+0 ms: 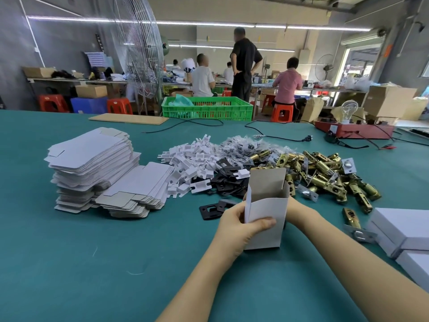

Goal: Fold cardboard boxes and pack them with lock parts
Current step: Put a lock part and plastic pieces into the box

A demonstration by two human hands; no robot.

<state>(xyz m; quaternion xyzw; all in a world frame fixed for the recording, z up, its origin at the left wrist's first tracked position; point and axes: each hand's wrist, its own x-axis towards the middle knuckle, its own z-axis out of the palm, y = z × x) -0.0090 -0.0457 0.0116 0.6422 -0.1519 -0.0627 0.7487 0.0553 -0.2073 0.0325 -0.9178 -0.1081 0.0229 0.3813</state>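
While the box is held upright just above the green table, its top is open, with one grey-lined flap standing up at the back. Thin white card: light, stiff along the creases only, easily crushed if the panels are squeezed, so it is best taken by the side edges and corners. The left hand is curled round the near left edge, thumb pressed flat on the front panel. The right hand is mostly hidden behind the box; it is probably gripping the far side, but its fingers cannot be made out.

Just beyond the box, loose black strike plates are heaped, one pair lying beside the left hand. Brass latch bolts are piled to the right: heavy, hard, likely to punch through a badly locked base, so the bottom flaps should be checked before loading. White plastic inserts and bagged screws lie behind. Flat box blanks are stacked well to the left. Finished white boxes sit at the right edge.
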